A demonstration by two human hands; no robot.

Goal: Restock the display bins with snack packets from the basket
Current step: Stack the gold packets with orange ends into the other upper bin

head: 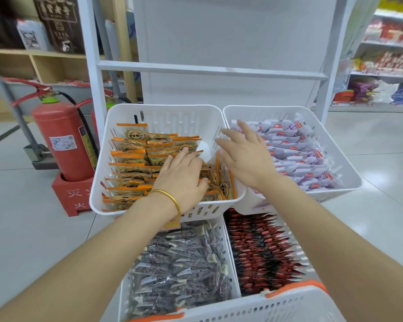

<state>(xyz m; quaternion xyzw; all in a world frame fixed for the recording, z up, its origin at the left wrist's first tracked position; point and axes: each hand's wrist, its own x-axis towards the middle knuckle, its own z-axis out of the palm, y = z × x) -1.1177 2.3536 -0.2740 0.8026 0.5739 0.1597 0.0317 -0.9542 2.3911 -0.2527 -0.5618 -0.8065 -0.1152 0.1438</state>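
A white display bin at upper left holds rows of orange-edged snack packets. My left hand, with a gold bangle on the wrist, lies palm down on the packets at the bin's right side, fingers curled over a loose bunch there. My right hand hovers with spread, straight fingers over the divide between this bin and the bin of purple-and-white packets. The white basket with orange trim shows at the bottom edge; its contents are hidden.
Two lower bins hold dark clear-wrapped packets and red-and-black packets. A red fire extinguisher stands on the floor to the left, beside the white rack post. Stocked shelves line the far right.
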